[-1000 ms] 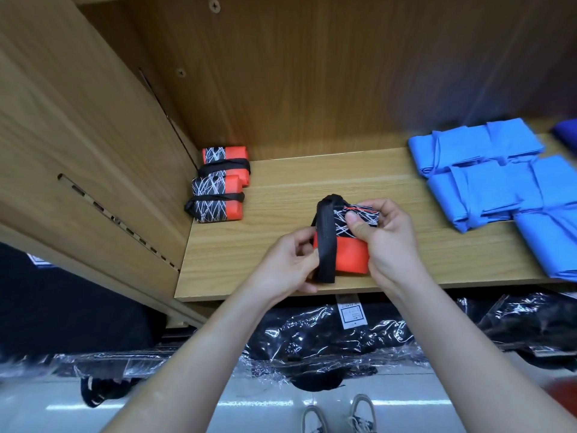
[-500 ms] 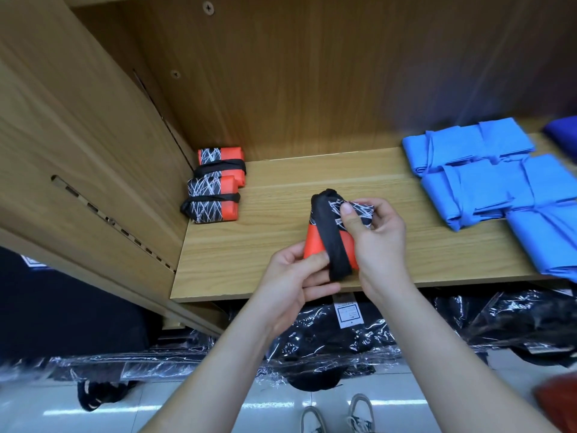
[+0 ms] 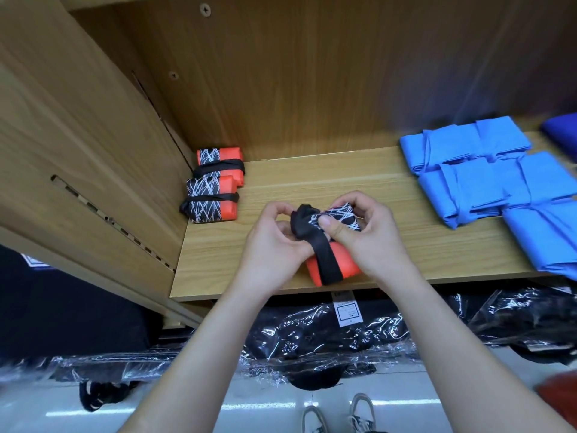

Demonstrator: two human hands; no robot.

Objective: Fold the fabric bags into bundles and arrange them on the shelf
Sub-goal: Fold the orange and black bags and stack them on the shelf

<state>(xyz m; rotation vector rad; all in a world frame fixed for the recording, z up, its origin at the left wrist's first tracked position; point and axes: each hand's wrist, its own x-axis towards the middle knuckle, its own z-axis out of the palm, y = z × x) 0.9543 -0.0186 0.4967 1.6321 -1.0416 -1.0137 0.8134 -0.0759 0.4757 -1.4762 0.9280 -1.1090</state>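
Observation:
A folded orange bag bundle (image 3: 343,267) with a black-and-white scribble panel and a black strap around it sits at the front edge of the wooden shelf (image 3: 312,182). My left hand (image 3: 274,245) grips its left side with fingers curled at the strap's top. My right hand (image 3: 365,235) holds the patterned end, thumb pressing the strap. Two finished orange bundles (image 3: 215,189) lie strapped at the shelf's back left corner, one in front of the other.
Folded blue bags (image 3: 487,179) lie in rows on the right of the shelf, a darker blue one (image 3: 562,129) at the far right. Plastic-wrapped black goods (image 3: 343,335) fill the level below. The wooden side panel (image 3: 78,151) stands at left.
The bundle has turned so its orange end points toward me, and my left hand has moved up from the lower end to the strap's top. The view has shifted slightly.

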